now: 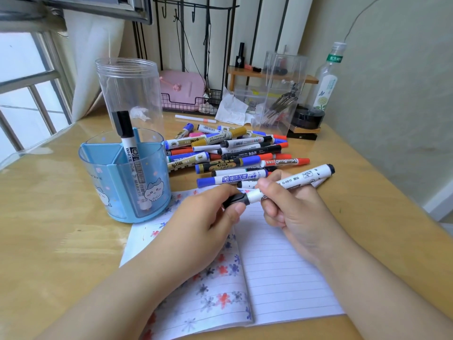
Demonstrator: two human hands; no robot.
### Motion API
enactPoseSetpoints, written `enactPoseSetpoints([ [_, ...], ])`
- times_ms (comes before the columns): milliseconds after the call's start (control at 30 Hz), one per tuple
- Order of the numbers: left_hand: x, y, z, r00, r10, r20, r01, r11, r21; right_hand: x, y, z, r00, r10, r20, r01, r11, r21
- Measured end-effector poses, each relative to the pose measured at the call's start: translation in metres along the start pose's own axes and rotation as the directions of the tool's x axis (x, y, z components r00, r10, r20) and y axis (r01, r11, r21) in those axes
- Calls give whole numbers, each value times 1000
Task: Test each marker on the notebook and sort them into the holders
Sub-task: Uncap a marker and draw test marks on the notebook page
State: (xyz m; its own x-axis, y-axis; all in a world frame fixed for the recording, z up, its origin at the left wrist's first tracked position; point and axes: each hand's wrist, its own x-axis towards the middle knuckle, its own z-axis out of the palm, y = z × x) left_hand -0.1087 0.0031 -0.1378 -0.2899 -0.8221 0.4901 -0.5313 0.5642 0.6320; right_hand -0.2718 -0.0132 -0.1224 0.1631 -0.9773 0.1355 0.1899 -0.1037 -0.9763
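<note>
Both hands are on one white marker (284,184), held level over the open notebook (282,271). Left hand (208,217) pinches the black cap (236,199); right hand (291,207) wraps the barrel. That split grip looks like uncapping ahead of a test stroke, or recapping after one; can't tell which. Holding it over the lined page keeps the tip close to where it gets tested.

Barrel reads "G-0611" plus small icons.

Notebook sits centre-front on the desk (49,241); its left page carries red and blue blots.

Pile of unsorted markers (235,153) lies just behind the notebook, within reach. Legible there: "WHITEBOARD" on a red-capped one, "PERMANENT MARKER" on a gold one.

Blue divided holder (103,177) stands left of the notebook with one black-capped marker (131,153) upright inside, printed "WHITEBOARD MARKER". Clear jar (130,89) behind it holds no marker that I can see. So sorting looks barely begun.
</note>
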Motion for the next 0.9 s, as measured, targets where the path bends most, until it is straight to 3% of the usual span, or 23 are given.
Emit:
enactPoseSetpoints([
  [200, -3, 3, -6, 996, 78, -39, -75, 994, 75, -4, 2, 4, 996, 22, 83, -26, 999, 44],
  [467, -1, 8, -4, 998, 23, -57, -19, 998, 59, -8, 3, 12, 991, -33, 131, 36, 999, -23],
  [733, -7, 22, -7, 999, 28, -46, -16, 971, 237, -13, -37, -8, 997, -67, -33, 49, 918, -394],
  [900, -8, 67, -4, 975, 223, 21, -219, 930, 296, -93, -86, -70, 926, -322, -200, 103, 721, -685],
])
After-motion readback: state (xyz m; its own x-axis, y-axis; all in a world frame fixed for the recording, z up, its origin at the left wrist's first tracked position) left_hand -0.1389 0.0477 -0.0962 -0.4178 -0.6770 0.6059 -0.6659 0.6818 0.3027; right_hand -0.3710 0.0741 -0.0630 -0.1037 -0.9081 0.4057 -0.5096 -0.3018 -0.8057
